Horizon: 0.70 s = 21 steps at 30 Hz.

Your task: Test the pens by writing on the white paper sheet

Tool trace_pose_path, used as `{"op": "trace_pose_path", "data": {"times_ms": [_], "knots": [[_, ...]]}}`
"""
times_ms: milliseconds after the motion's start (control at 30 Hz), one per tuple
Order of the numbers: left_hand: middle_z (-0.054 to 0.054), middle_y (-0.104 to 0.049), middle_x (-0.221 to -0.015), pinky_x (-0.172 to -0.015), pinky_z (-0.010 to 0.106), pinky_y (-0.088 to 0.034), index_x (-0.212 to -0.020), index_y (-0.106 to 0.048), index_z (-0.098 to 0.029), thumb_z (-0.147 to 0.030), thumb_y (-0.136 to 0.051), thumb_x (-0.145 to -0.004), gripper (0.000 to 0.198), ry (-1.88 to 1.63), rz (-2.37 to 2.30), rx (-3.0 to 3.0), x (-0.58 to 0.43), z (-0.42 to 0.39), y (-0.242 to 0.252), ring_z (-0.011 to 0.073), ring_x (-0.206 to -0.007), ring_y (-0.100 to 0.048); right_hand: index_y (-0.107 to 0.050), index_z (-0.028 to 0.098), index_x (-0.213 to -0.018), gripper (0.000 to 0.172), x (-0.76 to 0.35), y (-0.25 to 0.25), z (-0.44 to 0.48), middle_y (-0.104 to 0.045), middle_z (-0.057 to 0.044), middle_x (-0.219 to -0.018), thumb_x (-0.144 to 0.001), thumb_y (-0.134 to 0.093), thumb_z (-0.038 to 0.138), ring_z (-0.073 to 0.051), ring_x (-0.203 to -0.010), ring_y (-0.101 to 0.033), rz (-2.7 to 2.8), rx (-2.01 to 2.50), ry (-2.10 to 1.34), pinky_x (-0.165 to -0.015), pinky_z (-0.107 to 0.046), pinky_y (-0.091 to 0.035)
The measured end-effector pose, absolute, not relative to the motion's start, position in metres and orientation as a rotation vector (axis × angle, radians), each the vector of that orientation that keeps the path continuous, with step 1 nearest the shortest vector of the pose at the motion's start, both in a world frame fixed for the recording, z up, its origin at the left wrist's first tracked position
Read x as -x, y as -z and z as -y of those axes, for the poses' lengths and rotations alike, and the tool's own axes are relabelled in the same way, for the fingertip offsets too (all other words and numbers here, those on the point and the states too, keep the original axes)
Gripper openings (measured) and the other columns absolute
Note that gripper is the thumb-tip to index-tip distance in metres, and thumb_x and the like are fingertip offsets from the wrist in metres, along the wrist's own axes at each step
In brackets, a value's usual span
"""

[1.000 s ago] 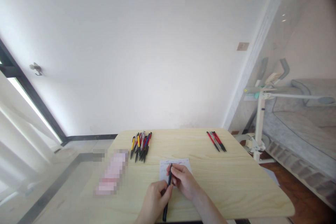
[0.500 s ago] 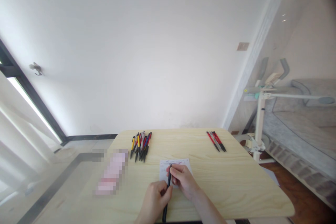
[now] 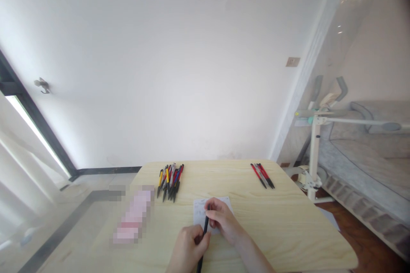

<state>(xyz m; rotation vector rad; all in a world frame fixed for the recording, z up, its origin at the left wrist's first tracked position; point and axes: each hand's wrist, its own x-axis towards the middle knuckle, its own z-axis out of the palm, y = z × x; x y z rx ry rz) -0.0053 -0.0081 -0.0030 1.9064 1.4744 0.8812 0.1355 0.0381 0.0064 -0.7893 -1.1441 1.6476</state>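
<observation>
A slim black pen (image 3: pixel 205 224) slants over the near part of the table, its lower end reaching the bottom of the view. My left hand (image 3: pixel 191 245) is closed around its middle. At its upper end, my right hand (image 3: pixel 224 219) pinches it between thumb and fingers. Beneath the hands lies a white sheet of paper (image 3: pixel 199 209) with handwriting-like marks, partly covered by my right hand. A heap of pens (image 3: pixel 169 181) in yellow, red, blue, grey and black rests at the back left. Several red and grey pens (image 3: pixel 262 175) lie side by side at the back right.
The light wooden table (image 3: pixel 288 230) has rounded corners and stands before a white wall. A blurred-out pink item (image 3: pixel 133 215) lies at its left edge. To the right are a white exercise machine (image 3: pixel 315 149) and a grey sofa (image 3: pixel 368 149).
The view has shifted slightly, so the table sits a little lower. My right fingers have moved slightly around the pen's upper end; my left hand keeps its grip.
</observation>
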Motion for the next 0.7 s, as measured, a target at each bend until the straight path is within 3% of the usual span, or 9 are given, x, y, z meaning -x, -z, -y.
{"op": "trace_pose_path", "data": {"times_ms": [400, 700], "knots": [[-0.005, -0.047, -0.047, -0.053, 0.021, -0.035, -0.059, -0.046, -0.02, -0.045, -0.035, -0.085, 0.038, -0.892, -1.315, -1.756, 0.008, 0.009, -0.012, 0.012, -0.049, -0.046, -0.056, 0.016, -0.072, 0.015, -0.173, -0.047, -0.057, -0.055, 0.004, -0.056, -0.068, -0.065, 0.027, -0.006, -0.041, -0.044, 1.516, 0.944, -1.453, -0.04, -0.018, -0.033], [-0.004, -0.05, -0.048, -0.052, 0.02, -0.036, -0.064, -0.053, -0.019, -0.04, -0.039, -0.084, 0.032, -0.923, -1.371, -1.745, 0.008, 0.01, -0.014, 0.0127, -0.05, -0.049, -0.068, 0.021, -0.089, 0.02, -0.203, -0.058, -0.04, -0.063, 0.0, -0.064, -0.072, -0.057, 0.019, -0.012, -0.053, -0.052, 2.03, 1.136, -1.183, -0.05, -0.021, -0.037]]}}
